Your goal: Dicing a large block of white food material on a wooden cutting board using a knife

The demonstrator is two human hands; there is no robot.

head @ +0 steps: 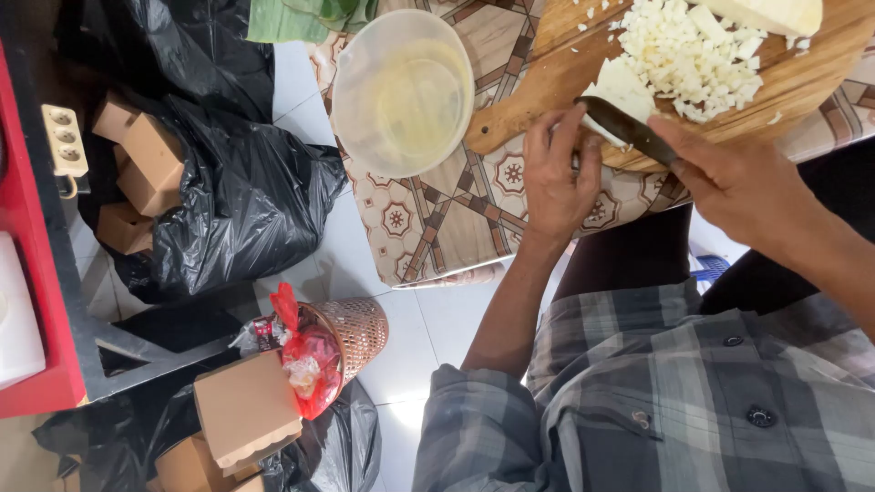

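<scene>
A round wooden cutting board [538, 82] lies on a table with a patterned cloth [456, 219]. A heap of chopped white pieces [693, 55] sits on the board, with a larger pale block [775, 11] at the top edge. My right hand [734, 182] grips a dark-bladed knife [620, 123] whose tip rests on a white chunk [624, 91]. My left hand [558, 173] holds that chunk at the board's near edge with its fingertips.
A clear plastic bowl [403, 91] stands left of the board. Black plastic bags [228, 191] with brown cardboard boxes [146, 159] lie on the tiled floor. A small woven basket [357, 330] with a red bag, a power strip [62, 137] and a red surface [27, 301] are at the left.
</scene>
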